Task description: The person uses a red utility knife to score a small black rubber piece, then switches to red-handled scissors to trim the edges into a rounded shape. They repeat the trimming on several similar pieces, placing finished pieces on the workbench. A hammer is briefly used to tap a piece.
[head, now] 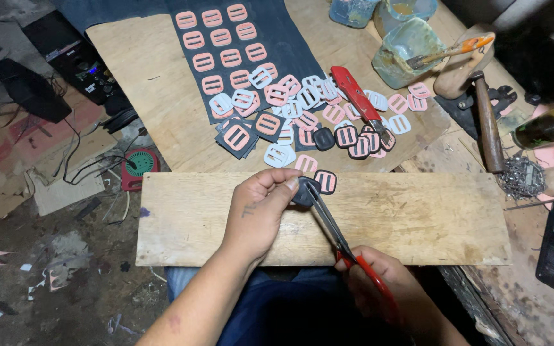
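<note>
A right hand [379, 282] grips red-handled scissors [344, 247], blades angling up-left into a small dark buckle-backed leather piece [304, 191] pinched by the left hand [261, 208] over a pale wooden plank [418, 218]. Its long axis cannot be told. Beyond, pink, white and black slotted buckles [302, 109] scatter around a red utility knife [357, 96].

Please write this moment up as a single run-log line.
left hand: holds dark buckle piece | right hand: grips red-handled scissors, blades at the piece | surface: wooden board | beyond: pile of pink and white buckles
</note>
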A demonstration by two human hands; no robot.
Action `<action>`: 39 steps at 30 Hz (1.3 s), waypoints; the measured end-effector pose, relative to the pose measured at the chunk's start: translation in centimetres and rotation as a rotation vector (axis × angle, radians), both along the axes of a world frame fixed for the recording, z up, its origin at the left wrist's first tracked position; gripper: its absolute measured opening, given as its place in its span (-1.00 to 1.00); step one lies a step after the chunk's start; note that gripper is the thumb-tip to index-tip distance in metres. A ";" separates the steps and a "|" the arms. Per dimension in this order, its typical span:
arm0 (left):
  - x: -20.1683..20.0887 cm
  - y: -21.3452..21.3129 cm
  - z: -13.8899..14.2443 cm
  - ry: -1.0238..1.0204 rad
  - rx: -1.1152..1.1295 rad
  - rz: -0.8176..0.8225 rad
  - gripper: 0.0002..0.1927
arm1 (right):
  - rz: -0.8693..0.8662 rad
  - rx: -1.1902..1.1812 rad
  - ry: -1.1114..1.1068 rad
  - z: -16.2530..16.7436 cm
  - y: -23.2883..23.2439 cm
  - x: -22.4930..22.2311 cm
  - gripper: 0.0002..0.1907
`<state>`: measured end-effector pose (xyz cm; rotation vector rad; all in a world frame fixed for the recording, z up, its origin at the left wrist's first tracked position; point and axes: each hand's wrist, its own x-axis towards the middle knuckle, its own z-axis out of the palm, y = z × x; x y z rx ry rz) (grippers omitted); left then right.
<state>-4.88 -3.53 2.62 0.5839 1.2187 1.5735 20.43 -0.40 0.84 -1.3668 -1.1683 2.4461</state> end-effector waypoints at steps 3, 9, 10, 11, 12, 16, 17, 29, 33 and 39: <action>0.1 0.0 0.1 0.013 -0.012 0.020 -0.77 | 0.001 0.038 -0.078 0.1 -0.1 -0.1 -0.72; 0.2 -0.1 0.4 0.076 -0.054 0.032 -0.77 | -0.007 0.080 -0.228 0.6 -0.1 -0.5 -0.73; 0.2 -0.1 0.5 0.084 -0.061 0.033 -0.77 | 0.001 0.087 -0.258 0.6 -0.1 -0.6 -0.72; 0.2 -0.1 0.5 0.092 -0.067 0.034 -0.76 | 0.008 0.096 -0.289 0.6 0.0 -0.6 -0.72; 0.3 -0.1 0.5 0.091 -0.070 0.036 -0.76 | 0.016 0.119 -0.289 0.6 0.0 -0.7 -0.72; 0.4 -0.1 0.3 0.090 -0.077 0.039 -0.75 | 0.068 0.200 -0.360 0.5 0.0 -0.5 -0.72; 0.4 -0.1 0.2 0.090 -0.078 0.037 -0.75 | 0.085 0.218 -0.397 0.4 0.0 -0.4 -0.72; 0.9 0.0 -0.4 -0.076 -0.005 -0.011 -0.74 | 0.085 0.203 0.145 0.0 -0.7 0.6 -0.53; 0.6 0.0 0.0 -0.191 -0.039 -0.028 -0.85 | 0.065 0.043 0.111 -0.2 -0.2 0.7 -0.57; 0.1 0.3 0.1 -0.227 -0.086 0.005 -0.79 | 0.087 0.031 0.017 -0.6 0.0 0.7 -0.53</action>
